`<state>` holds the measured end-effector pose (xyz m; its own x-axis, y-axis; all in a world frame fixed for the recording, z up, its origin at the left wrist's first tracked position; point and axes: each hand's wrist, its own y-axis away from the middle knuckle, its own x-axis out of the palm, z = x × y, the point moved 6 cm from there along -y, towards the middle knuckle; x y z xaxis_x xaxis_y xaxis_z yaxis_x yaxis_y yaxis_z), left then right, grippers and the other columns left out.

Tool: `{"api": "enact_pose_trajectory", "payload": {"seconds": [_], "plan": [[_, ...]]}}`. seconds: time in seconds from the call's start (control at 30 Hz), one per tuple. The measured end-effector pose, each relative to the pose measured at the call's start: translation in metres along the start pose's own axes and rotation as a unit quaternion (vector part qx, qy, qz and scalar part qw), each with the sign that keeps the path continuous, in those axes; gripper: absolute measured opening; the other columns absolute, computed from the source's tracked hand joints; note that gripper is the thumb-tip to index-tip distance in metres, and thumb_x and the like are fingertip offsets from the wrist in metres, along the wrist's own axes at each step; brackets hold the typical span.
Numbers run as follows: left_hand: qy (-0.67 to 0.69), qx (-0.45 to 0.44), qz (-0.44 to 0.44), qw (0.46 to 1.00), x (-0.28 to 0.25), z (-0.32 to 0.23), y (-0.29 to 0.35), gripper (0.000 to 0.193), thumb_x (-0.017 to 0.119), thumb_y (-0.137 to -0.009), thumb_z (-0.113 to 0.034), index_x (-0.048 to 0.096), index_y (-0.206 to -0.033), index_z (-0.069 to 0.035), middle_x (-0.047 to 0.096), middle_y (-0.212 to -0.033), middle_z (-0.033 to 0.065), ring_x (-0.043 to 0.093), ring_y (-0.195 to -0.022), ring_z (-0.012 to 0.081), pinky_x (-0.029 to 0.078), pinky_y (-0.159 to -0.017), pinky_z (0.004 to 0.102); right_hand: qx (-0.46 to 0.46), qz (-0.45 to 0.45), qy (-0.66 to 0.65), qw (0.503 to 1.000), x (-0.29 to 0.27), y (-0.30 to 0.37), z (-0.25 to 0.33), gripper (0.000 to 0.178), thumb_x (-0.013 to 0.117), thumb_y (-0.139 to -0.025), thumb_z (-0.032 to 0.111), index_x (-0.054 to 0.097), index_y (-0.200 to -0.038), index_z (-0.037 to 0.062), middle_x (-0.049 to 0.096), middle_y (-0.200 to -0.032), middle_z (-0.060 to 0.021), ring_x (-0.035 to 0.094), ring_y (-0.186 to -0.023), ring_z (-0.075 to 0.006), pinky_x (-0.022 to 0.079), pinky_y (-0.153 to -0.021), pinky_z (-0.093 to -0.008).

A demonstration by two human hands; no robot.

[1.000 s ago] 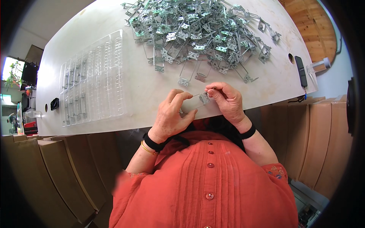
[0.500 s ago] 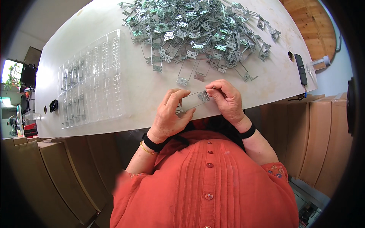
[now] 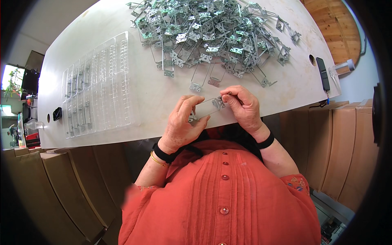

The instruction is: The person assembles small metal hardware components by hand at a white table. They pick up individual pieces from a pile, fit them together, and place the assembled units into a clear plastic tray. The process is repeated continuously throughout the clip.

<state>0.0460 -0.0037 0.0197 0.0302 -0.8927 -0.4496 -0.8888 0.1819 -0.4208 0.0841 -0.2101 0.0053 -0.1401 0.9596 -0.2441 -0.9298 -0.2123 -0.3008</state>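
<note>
Between my hands, over the table's near edge, is a metal bracket (image 3: pixel 219 103) made of thin rods with stamped plates at its ends. My left hand (image 3: pixel 182 121) is curled round its left end, thumb below and fingers above. My right hand (image 3: pixel 243 107) pinches the right end between thumb and fingertips. A large heap of similar brackets (image 3: pixel 212 34) lies just beyond, with a few loose ones (image 3: pixel 196 87) at its near side. To the left lies a clear plastic tray (image 3: pixel 128 77) with narrow slots; several brackets (image 3: pixel 79 116) sit in its left slots.
The white table (image 3: pixel 155 102) has a dark rectangular device (image 3: pixel 323 74) and a clear plastic cup (image 3: pixel 344 67) at its right edge. A small black object (image 3: pixel 57 113) is by the left edge. Cardboard boxes (image 3: pixel 343 134) stand below on both sides.
Hardly anything differs. Both hands keep their places, and the bracket between them has shifted only very slightly.
</note>
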Motion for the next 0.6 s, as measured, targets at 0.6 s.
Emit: {"api": "enact_pose_trajectory", "payload": {"seconds": [0.6], "plan": [[0.006, 0.006, -0.004, 1.000, -0.0004, -0.0006, -0.0003, 0.056, 0.087, -0.074, 0.002, 0.066, -0.125, -0.001, 0.068, -0.111, 0.0129, 0.062, -0.084, 0.0220, 0.054, -0.076, 0.0330, -0.010, 0.001, -0.003, 1.000, -0.0003, 0.0006, -0.0027, 0.014, 0.071, -0.101, -0.002, 0.075, -0.114, 0.0031, 0.074, -0.101, -0.0060, 0.070, -0.088, -0.0135, 0.056, -0.079, -0.0267]]}}
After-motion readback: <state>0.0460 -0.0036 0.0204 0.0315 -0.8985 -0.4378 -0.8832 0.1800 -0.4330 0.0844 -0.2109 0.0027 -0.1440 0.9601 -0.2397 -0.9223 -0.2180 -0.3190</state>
